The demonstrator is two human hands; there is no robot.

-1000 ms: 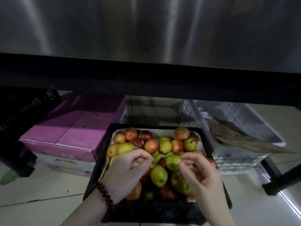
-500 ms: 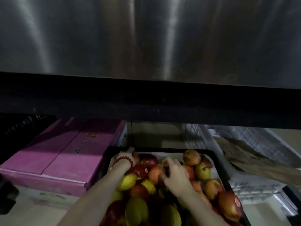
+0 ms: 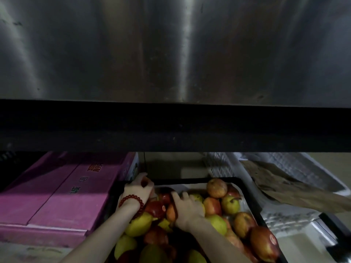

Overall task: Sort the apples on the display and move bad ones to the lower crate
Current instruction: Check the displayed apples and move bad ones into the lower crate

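Red, green, yellow apples (image 3: 216, 187) heaped in black lower crate (image 3: 252, 204).

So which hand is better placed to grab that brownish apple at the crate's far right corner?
Probably the right hand: it rests mid-crate, nearer the brownish apple. The left hand is at the far left corner.

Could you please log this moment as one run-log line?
left hand: grips fruit at far-left corner of black crate | right hand: on fruit pile

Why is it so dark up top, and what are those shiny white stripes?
Head view: the metal panel throws back light as pale streaks of glare; the black shelf edge below it sits in deep shadow; the fruit in the black crate is dim and slightly soft; the wide lens bends the edges.
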